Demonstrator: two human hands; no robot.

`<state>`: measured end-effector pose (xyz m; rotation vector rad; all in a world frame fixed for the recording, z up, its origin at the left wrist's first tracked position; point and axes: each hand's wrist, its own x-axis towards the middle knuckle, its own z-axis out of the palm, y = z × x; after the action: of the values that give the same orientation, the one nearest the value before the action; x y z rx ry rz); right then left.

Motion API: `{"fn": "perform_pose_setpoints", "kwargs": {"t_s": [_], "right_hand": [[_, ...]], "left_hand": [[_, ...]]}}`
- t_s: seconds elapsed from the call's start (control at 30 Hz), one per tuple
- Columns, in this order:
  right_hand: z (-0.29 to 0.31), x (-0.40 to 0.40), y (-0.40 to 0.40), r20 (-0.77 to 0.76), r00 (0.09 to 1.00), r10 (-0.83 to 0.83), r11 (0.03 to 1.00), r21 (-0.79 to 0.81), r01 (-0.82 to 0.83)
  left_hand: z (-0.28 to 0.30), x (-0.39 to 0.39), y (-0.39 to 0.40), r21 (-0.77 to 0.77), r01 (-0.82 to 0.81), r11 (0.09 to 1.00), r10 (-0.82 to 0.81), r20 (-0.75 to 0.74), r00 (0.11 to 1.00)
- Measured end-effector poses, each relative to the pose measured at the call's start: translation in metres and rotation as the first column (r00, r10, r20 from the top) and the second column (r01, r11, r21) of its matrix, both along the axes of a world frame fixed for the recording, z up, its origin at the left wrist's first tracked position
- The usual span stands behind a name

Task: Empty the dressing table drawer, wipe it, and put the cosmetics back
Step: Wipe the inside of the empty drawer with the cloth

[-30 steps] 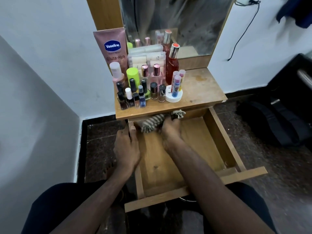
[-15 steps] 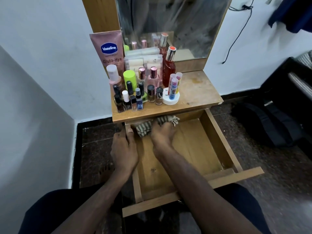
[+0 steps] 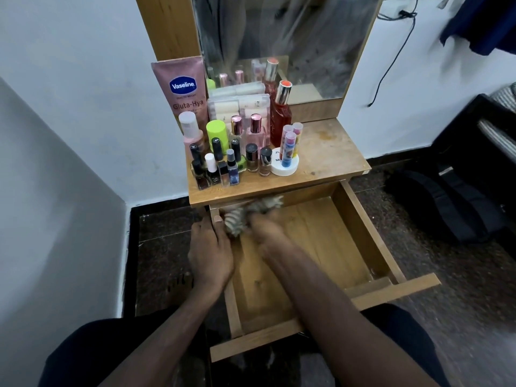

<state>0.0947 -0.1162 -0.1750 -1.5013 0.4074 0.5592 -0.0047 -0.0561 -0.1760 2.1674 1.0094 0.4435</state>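
Down at the hands: both are at the far left corner of the pulled-out drawer [image 3: 321, 247], close together but not touching
Right hand [image 3: 266, 229]: inside the drawer on a striped cloth [image 3: 245, 216], pressing it against the wood near the back; it's pretty blurred, so can't tell if the fingers are curled round the cloth or just flat on it
Left hand [image 3: 210, 252]: resting on the drawer's left wall, fingers fairly straight and draped over the rim, thumb on the inner side
Drawer: wide open, bare wood bottom showing, only the cloth in it
Cosmetics: all up on the dressing table top [image 3: 332, 152], crowded onto the left half
Front row: little nail polish bottles [image 3: 223, 169], with a white round jar [image 3: 284, 167] to their right and two coloured lip balm tubes [image 3: 289, 148] standing on it
Behind those: lime green cap bottle [image 3: 216, 132], pink perfume bottles [image 3: 255, 132], tall red bottle [image 3: 280, 115], Vaseline tube [image 3: 184, 88] leaning on the wooden panel
Further back: mirror [image 3: 284, 37]
Off to the right: black backpack [image 3: 446, 202] on the dark floor
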Motion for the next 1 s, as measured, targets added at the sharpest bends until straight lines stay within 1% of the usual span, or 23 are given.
{"fn": "perform_pose_setpoints", "kwargs": {"t_s": [0.03,0.07,0.1,0.13,0.17,0.2,0.3,0.37,0.4,0.43,0.47,0.53,0.57,0.6,0.67,0.7,0.77,0.8,0.83,0.87,0.9,0.93,1.0], "right_hand": [[-0.003,-0.009,0.011,-0.003,0.999,0.041,0.999,0.015,-0.041],[-0.007,-0.011,0.018,-0.032,0.999,0.023,1.0,0.021,-0.022],[-0.009,-0.005,0.019,-0.089,0.996,-0.01,0.997,0.077,0.017],[-0.007,0.002,0.015,-0.158,0.987,-0.038,0.981,0.184,0.067],[-0.006,0.011,0.008,-0.202,0.977,-0.074,0.96,0.249,0.124],[-0.003,0.021,-0.003,-0.215,0.968,-0.132,0.951,0.249,0.185],[0.005,0.046,-0.034,-0.137,0.913,-0.383,0.912,0.098,0.397],[0.011,0.047,-0.042,-0.085,0.896,-0.436,0.899,0.017,0.438],[0.013,0.041,-0.037,-0.064,0.908,-0.413,0.911,-0.032,0.412],[0.011,0.03,-0.026,-0.057,0.933,-0.355,0.934,-0.071,0.351],[0.009,0.016,-0.011,-0.069,0.958,-0.278,0.96,-0.062,0.274],[0.007,-0.011,0.014,-0.104,0.99,-0.097,0.995,0.02,0.1],[0.009,-0.016,0.019,-0.109,0.992,-0.067,0.996,0.052,0.073],[0.012,-0.014,0.019,-0.121,0.988,-0.095,0.991,0.086,0.105],[0.017,0.0,0.011,-0.156,0.968,-0.198,0.961,0.162,0.223],[0.017,0.007,0.004,-0.147,0.957,-0.248,0.948,0.164,0.271],[0.013,0.01,-0.003,-0.037,0.956,-0.29,0.954,0.064,0.292],[0.013,0.003,-0.002,0.027,0.963,-0.267,0.964,0.007,0.267],[0.012,-0.006,0.0,0.066,0.976,-0.206,0.977,-0.038,0.209],[0.013,-0.016,0.004,0.073,0.989,-0.128,0.99,-0.051,0.132],[0.013,-0.022,0.007,0.045,0.998,-0.052,0.998,-0.044,0.053],[0.01,-0.022,0.01,0.007,1.0,-0.014,1.0,-0.021,0.014],[0.007,-0.011,0.008,-0.055,0.998,-0.039,0.999,0.014,0.04]], "left_hand": [[0.001,0.0,0.0,0.005,0.001,1.0,-0.001,-0.003,1.0],[0.001,-0.001,0.0,0.012,0.004,1.0,-0.004,-0.005,1.0],[0.001,0.0,0.0,0.015,0.006,1.0,-0.005,-0.008,1.0],[0.001,0.0,0.001,0.017,0.009,1.0,-0.008,-0.011,1.0],[0.001,-0.001,0.001,0.022,0.014,1.0,-0.014,-0.009,1.0],[0.0,0.0,0.001,0.024,0.02,1.0,-0.02,-0.002,1.0],[-0.001,0.0,0.003,0.036,0.031,0.999,-0.031,-0.009,0.999],[-0.001,-0.002,0.002,0.031,0.031,0.999,-0.03,-0.016,0.999],[0.0,-0.003,0.001,0.026,0.028,0.999,-0.028,-0.017,0.999],[0.0,-0.003,0.001,0.025,0.023,0.999,-0.022,-0.02,1.0],[0.0,-0.004,0.0,0.028,0.019,0.999,-0.019,-0.022,1.0],[0.0,-0.004,0.0,0.034,0.013,0.999,-0.013,-0.018,1.0],[0.001,-0.004,0.0,0.038,0.009,0.999,-0.009,-0.013,1.0],[0.002,-0.004,0.0,0.043,0.008,0.999,-0.008,-0.012,1.0],[0.002,-0.003,0.001,0.045,0.014,0.999,-0.013,-0.019,1.0],[0.001,-0.003,0.001,0.045,0.016,0.999,-0.015,-0.021,1.0],[0.001,-0.002,0.0,0.042,0.013,0.999,-0.013,-0.017,1.0],[0.001,-0.002,0.0,0.04,0.007,0.999,-0.006,-0.016,1.0],[0.001,-0.002,0.0,0.037,0.001,0.999,0.0,-0.017,1.0],[0.002,-0.003,-0.001,0.034,-0.002,0.999,0.003,-0.022,1.0],[0.003,-0.003,-0.001,0.033,-0.002,0.999,0.003,-0.026,1.0],[0.003,-0.003,-0.001,0.034,0.001,0.999,0.0,-0.027,1.0],[0.002,-0.002,0.0,0.035,0.005,0.999,-0.004,-0.023,1.0]]}}
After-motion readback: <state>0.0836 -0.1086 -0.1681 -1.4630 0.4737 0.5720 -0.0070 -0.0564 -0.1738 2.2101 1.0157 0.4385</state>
